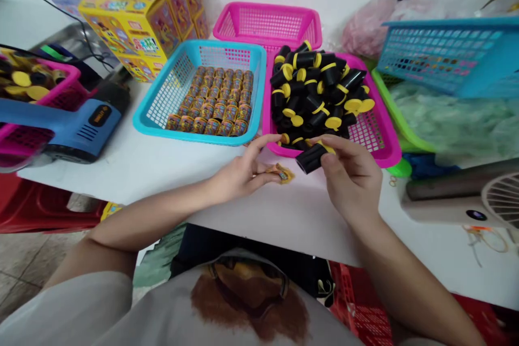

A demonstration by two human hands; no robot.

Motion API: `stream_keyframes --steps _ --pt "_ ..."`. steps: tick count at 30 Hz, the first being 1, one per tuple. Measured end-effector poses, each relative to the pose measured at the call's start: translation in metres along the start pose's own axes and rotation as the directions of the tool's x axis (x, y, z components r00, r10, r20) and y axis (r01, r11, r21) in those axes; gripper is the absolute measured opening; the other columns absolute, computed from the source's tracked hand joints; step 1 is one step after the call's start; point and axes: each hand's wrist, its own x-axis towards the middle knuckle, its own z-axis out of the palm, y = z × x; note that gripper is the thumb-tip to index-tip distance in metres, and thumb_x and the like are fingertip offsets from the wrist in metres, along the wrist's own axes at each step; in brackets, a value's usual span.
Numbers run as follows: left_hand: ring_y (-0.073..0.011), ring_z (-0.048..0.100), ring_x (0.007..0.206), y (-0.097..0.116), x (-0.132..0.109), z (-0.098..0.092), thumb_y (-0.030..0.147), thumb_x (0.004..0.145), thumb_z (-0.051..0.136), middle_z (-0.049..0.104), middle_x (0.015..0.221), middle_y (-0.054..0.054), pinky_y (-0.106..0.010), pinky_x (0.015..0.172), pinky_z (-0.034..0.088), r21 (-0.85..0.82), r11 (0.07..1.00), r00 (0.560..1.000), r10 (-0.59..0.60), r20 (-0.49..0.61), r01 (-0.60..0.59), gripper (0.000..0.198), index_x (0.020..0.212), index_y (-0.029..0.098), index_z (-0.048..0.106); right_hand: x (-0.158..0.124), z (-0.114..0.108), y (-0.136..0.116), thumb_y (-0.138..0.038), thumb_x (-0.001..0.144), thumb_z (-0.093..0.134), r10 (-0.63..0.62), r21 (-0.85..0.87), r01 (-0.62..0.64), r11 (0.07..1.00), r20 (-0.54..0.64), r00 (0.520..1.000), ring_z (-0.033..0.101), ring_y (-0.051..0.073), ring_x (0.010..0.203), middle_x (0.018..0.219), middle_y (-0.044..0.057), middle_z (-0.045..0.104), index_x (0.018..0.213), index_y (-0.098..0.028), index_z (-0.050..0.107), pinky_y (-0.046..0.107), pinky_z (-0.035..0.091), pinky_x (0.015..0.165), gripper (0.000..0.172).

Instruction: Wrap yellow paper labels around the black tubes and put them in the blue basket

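Note:
Over the white table, my left hand (247, 173) pinches a small crumpled yellow printed wrapper (284, 174) between thumb and fingers, with the index finger raised. To its right, my right hand (352, 175) grips a black canister with a yellow cap (311, 159), tilted so its dark end points left. The two pieces are close but apart. Just behind them, a pink basket (391, 154) holds a heap of similar black canisters (312, 86) with yellow caps. Behind my left hand, a blue basket (140, 121) contains rows of wrapped, printed canisters (217, 102).
At left lie a blue heat gun (87, 124) and another pink basket (65, 86) of capped pieces. Yellow boxes (133, 32) are stacked behind. A small fan (466, 194) stands at right, near a green basket (405, 124) with plastic bags. An upright pink basket (267, 19) is at the back.

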Motion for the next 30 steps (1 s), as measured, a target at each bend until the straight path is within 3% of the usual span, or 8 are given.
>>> stream_keyframes --steps 4,9,13,17,20,23,27,30 --pt "-0.0233 0.081 0.107 -0.006 -0.003 -0.001 0.028 0.101 0.067 0.079 0.108 -0.008 -0.041 0.105 0.064 0.168 0.975 0.989 0.143 0.021 -0.145 0.071 0.159 0.022 0.026 -0.006 0.002 -0.005 -0.035 0.1 0.072 0.08 0.024 -0.081 0.996 0.061 0.995 0.077 0.016 0.087 0.113 0.001 0.081 0.124 -0.038 0.076 0.029 0.066 0.069 0.025" --pt "-0.0214 0.081 0.107 -0.011 0.0 -0.001 0.015 0.102 0.062 0.079 0.097 -0.001 -0.038 0.099 0.067 0.172 0.931 0.947 0.31 0.089 -0.321 0.075 0.161 0.028 0.018 -0.007 0.004 -0.013 -0.033 0.097 0.075 0.16 -0.047 -0.156 0.987 0.101 0.982 0.076 0.014 0.081 0.106 0.002 0.082 0.118 -0.034 0.078 0.027 0.065 0.065 0.021" --pt "-0.0197 0.081 0.106 -0.009 0.002 0.0 0.019 0.101 0.068 0.078 0.111 -0.001 -0.039 0.107 0.064 0.151 0.901 0.911 0.411 -0.006 -0.406 0.076 0.159 0.033 0.02 -0.004 0.002 -0.01 -0.03 0.096 0.077 0.186 -0.069 -0.18 0.981 0.102 0.977 0.075 0.012 0.082 0.105 0.001 0.081 0.116 -0.034 0.079 0.025 0.064 0.067 0.021" --pt "-0.0198 0.083 0.099 0.001 -0.001 0.004 0.022 0.097 0.076 0.079 0.114 -0.003 -0.031 0.094 0.068 0.007 0.959 0.953 0.283 -0.112 -0.284 0.078 0.153 0.032 0.023 -0.006 0.002 -0.007 -0.028 0.091 0.081 0.118 -0.076 -0.108 0.991 0.153 0.981 0.076 0.017 0.105 0.115 0.004 0.078 0.113 -0.033 0.079 0.03 0.067 0.08 0.023" --pt "-0.0204 0.084 0.09 0.01 -0.003 0.007 0.025 0.09 0.083 0.082 0.103 -0.003 -0.027 0.082 0.067 -0.138 0.98 0.985 0.125 -0.121 -0.141 0.082 0.148 0.028 0.025 -0.011 0.005 -0.008 -0.02 0.088 0.083 0.037 -0.098 -0.021 0.995 0.164 0.986 0.076 0.017 0.103 0.114 0.003 0.077 0.109 -0.032 0.079 0.03 0.066 0.081 0.025" --pt "-0.0212 0.083 0.09 0.016 -0.002 0.009 0.027 0.085 0.086 0.083 0.1 -0.004 -0.026 0.081 0.065 -0.202 0.978 0.99 0.027 -0.135 -0.055 0.077 0.141 0.025 0.033 -0.016 0.009 -0.008 -0.021 0.085 0.087 -0.007 -0.157 0.031 0.987 0.153 0.988 0.074 0.017 0.1 0.11 0.002 0.076 0.11 -0.033 0.079 0.032 0.065 0.085 0.029" --pt "-0.0229 0.082 0.101 0.015 -0.001 0.011 0.026 0.082 0.088 0.082 0.109 -0.007 -0.029 0.087 0.067 -0.206 0.978 0.987 0.01 -0.161 -0.044 0.076 0.138 0.026 0.036 -0.017 0.011 -0.007 -0.032 0.091 0.082 0.105 -0.054 -0.097 0.994 0.178 0.978 0.075 0.018 0.104 0.114 0.004 0.076 0.13 -0.033 0.071 0.032 0.068 0.086 0.041" --pt "-0.023 0.082 0.105 0.012 -0.003 0.013 0.025 0.082 0.089 0.081 0.113 -0.007 -0.029 0.087 0.068 -0.145 0.985 0.98 0.061 -0.192 -0.09 0.074 0.137 0.026 0.04 -0.014 0.009 -0.008 -0.034 0.09 0.082 0.192 -0.027 -0.19 0.981 0.185 0.964 0.077 0.016 0.095 0.11 0.004 0.078 0.117 -0.029 0.077 0.03 0.069 0.082 0.027"
